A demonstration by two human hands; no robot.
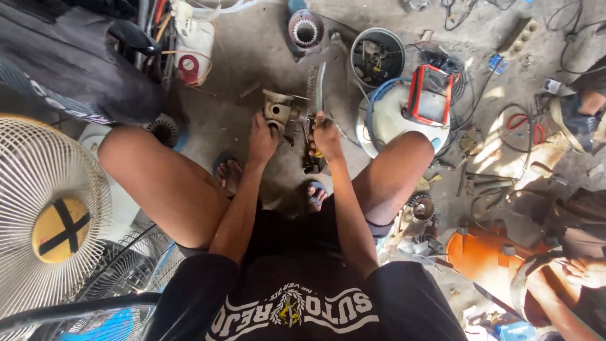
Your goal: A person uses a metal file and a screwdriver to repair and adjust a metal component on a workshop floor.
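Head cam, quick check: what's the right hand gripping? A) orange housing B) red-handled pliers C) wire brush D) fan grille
C. The right hand is closed around the handle of a wire brush whose bristled head points away from the person, beside the small metal part that the left hand steadies on the concrete floor.

The person wears a black short-sleeved shirt point(297, 303) with a white printed design and a small yellow emblem across the chest, and dark shorts point(284, 233). Arms and legs are bare. Blue sandals point(317, 191) with straps show on the feet; no gloves cover either hand.
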